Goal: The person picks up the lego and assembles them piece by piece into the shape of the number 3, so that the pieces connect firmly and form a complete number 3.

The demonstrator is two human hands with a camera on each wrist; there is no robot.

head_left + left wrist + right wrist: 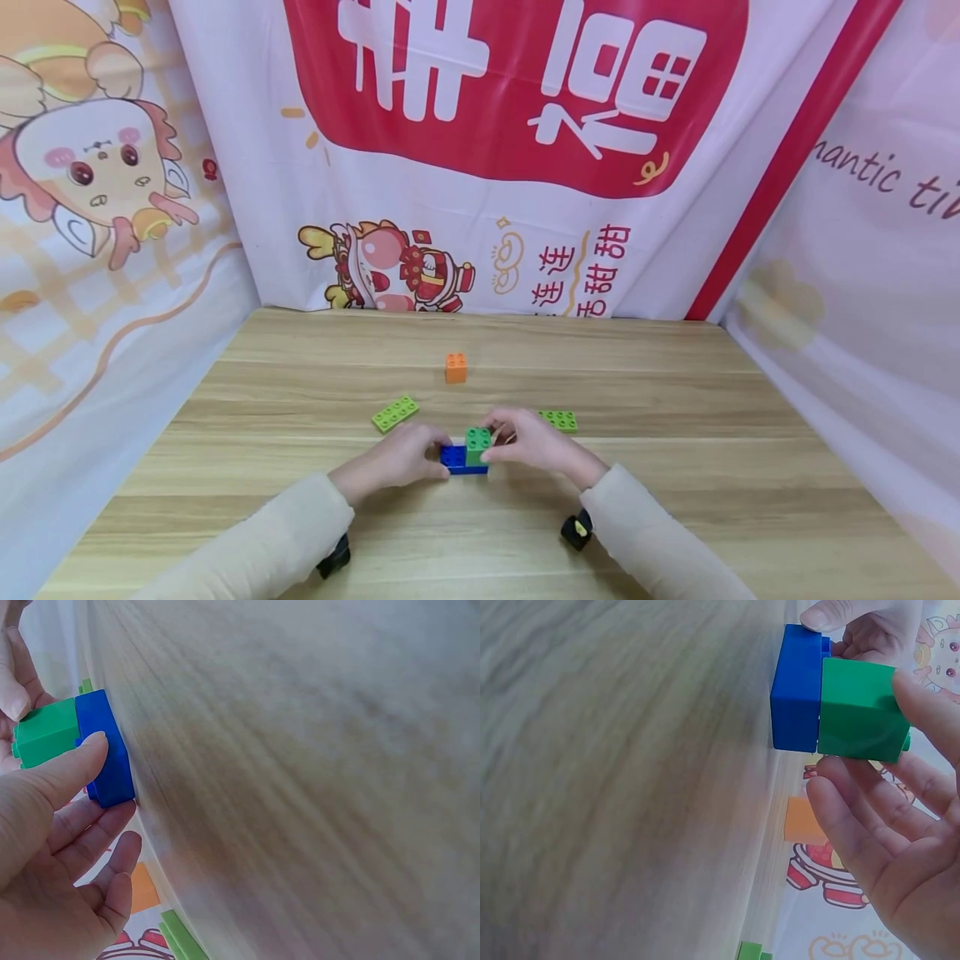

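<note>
A long blue building brick lies on the wooden table, its studs showing at the left end. On its right end sits a square green brick, flush with the blue one's end. My left hand pinches the blue brick's left end, thumb on the near side, as the left wrist view shows. My right hand grips the green brick between thumb and fingers. In the right wrist view the green brick stands against the studded side of the blue brick, with a thin seam between them.
An orange brick stands farther back on the table. A flat lime-green brick lies behind my left hand, and another lime-green brick is partly hidden behind my right hand. Printed cloth hangs along the back and sides.
</note>
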